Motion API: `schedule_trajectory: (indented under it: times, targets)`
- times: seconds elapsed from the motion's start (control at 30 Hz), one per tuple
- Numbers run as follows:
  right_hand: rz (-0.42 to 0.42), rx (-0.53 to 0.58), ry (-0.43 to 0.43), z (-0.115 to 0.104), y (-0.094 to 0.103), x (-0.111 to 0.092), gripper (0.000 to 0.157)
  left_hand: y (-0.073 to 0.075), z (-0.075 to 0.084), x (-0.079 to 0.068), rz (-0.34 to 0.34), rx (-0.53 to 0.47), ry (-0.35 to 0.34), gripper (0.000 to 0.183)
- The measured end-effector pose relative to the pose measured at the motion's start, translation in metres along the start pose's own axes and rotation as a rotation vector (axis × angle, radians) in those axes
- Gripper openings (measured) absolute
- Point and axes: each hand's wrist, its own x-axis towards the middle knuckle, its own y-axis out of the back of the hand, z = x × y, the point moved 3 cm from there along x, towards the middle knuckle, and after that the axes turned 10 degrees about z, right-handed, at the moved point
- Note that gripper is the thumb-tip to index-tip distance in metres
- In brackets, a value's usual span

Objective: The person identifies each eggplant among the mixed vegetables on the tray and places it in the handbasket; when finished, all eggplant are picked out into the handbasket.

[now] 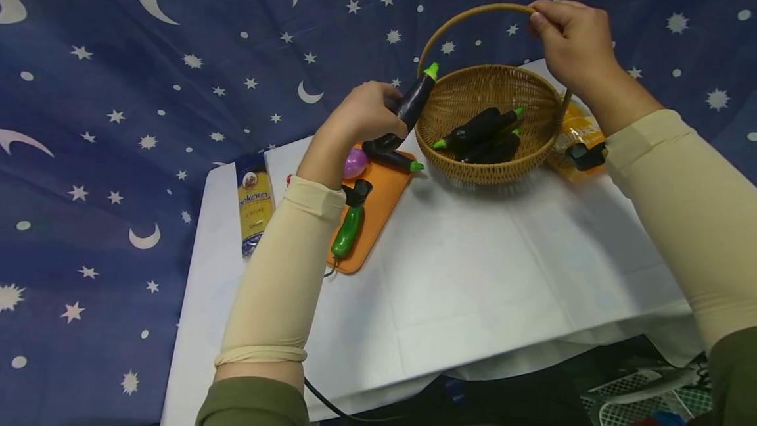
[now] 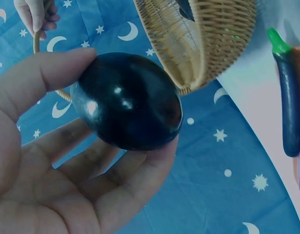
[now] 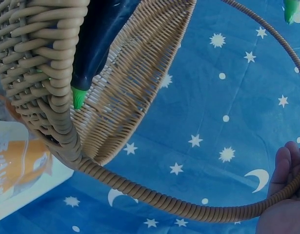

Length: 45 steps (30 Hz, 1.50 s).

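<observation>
In the head view my left hand (image 1: pixel 369 110) grips a dark eggplant (image 1: pixel 416 98) with a green stem, held up at the basket's left rim. The left wrist view shows its rounded end (image 2: pixel 128 100) between thumb and fingers. My right hand (image 1: pixel 576 38) holds the handle (image 1: pixel 493 7) of a wicker basket (image 1: pixel 485 173) near its top right. Several eggplants (image 1: pixel 476 129) lie inside the basket. Another eggplant (image 1: pixel 393 159) rests on an orange board (image 1: pixel 378 206), beside a purple rounded thing (image 1: pixel 355 163) and a green pepper (image 1: pixel 347 232).
A yellow pasta packet (image 1: pixel 255 206) lies at the table's left edge. Behind the basket's right side is an orange and clear bag (image 1: pixel 582 133). White cloth covers the table (image 1: pixel 473 268). A cable (image 1: pixel 331 406) runs below the front edge, near a white wire basket (image 1: pixel 644 400).
</observation>
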Motion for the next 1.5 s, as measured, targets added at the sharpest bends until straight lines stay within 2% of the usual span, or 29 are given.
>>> schedule_trajectory:
  times: [0.43, 0.77, 1.1, 1.33, 1.5]
  targets:
    - [-0.015, -0.009, 0.011, 0.001, 0.002, 0.0, 0.046, -0.016, 0.038, 0.015, -0.06, 0.057, -0.08, 0.07]
    - [-0.037, 0.007, -0.002, -0.002, 0.002, 0.001, 0.046, -0.03, 0.064, 0.03, -0.065, 0.161, -0.154, 0.071]
    - [-0.043, 0.014, -0.001, -0.002, 0.001, 0.0, 0.047, -0.053, 0.083, 0.05, -0.139, 0.176, -0.148, 0.071]
    - [-0.037, 0.018, 0.002, -0.001, 0.004, -0.002, 0.046, -0.074, 0.097, 0.063, -0.155, 0.214, -0.186, 0.06]
    - [-0.034, 0.022, 0.016, -0.001, 0.005, -0.002, 0.046, -0.086, 0.103, 0.071, -0.211, 0.229, -0.169, 0.063]
